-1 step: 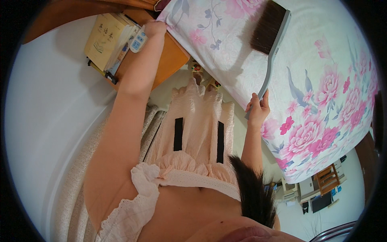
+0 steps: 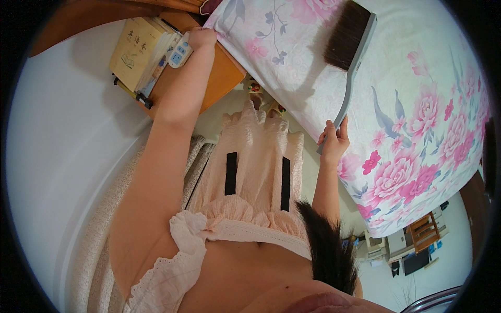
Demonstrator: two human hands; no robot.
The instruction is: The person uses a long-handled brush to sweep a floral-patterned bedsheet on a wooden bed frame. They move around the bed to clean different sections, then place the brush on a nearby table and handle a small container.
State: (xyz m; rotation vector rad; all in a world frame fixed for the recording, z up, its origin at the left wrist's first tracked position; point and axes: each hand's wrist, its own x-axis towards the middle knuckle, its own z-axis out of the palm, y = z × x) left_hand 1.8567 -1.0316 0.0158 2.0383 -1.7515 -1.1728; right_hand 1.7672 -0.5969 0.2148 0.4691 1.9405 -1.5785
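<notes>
My right hand [image 2: 335,142] is closed around the grey handle of a bed brush [image 2: 348,94]. The brush's dark bristles [image 2: 345,39] point left, above the floral bed sheet [image 2: 313,88]. At the top, my left hand [image 2: 201,36] is closed at the edge of that sheet, where the cloth draws to a point against my fingers. Its fingertips are partly hidden. Just beside that wrist, a white power strip [image 2: 179,52] with blue socket faces rests against a stack of books.
An orange-brown wooden nightstand [image 2: 222,78] stands left of the bed, carrying the books [image 2: 136,55]. A patterned curtain [image 2: 112,224] hangs at the left. My slippers [image 2: 255,88] show below the skirt. A wooden chair [image 2: 424,232] and a desk with a dark screen lie at the lower right.
My left hand has shifted very slightly to the right at the sheet's edge. The right hand and the brush have not visibly moved.
</notes>
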